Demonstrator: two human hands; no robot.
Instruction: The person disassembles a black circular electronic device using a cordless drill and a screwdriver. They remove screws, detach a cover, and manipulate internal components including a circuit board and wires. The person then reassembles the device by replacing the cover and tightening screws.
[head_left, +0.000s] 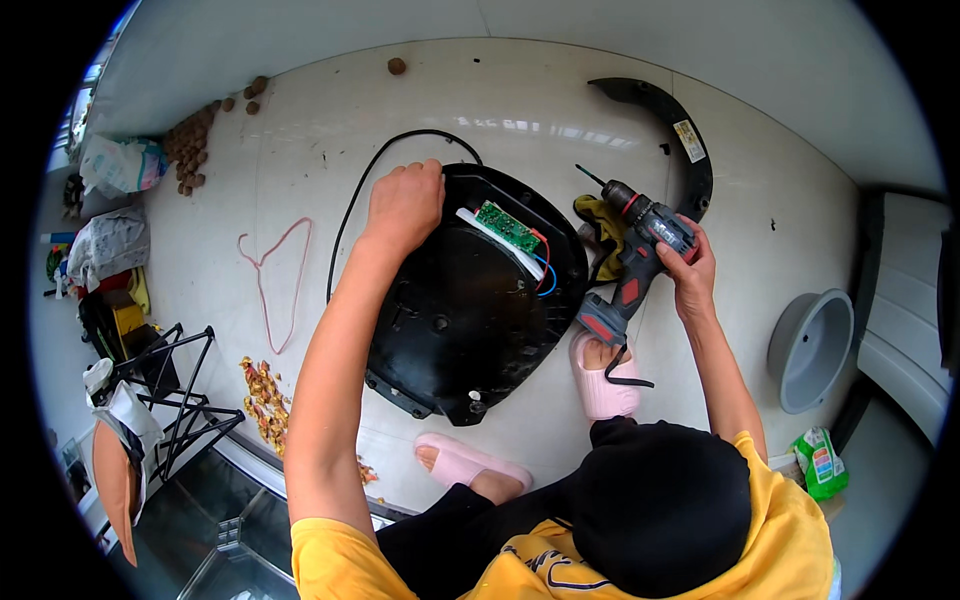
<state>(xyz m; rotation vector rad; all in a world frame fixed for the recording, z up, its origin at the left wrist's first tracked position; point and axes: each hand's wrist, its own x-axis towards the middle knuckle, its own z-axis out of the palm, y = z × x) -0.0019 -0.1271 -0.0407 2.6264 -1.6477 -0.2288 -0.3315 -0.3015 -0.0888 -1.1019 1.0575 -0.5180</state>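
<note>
On the floor lies a large black plastic housing (450, 320), rounded and shell-like. A green circuit board (508, 226) on a white strip rests on it, with red and blue wires at one end. My left hand (407, 205) is closed at the housing's upper left rim; its fingertips are hidden. To the right, my right hand (690, 268) is wrapped round the rear of a grey and black cordless drill (640, 240) with red accents. The drill's long bit points to the upper left, and its strap hangs down near my foot.
A black cable (345, 225) curves round the housing's left. A curved black trim piece (695, 150) lies beyond the drill, a dark yellow cloth (600, 225) beside it. At right stands a grey basin (812, 350); at left are a pink hanger (262, 270) and a folding frame (185, 385).
</note>
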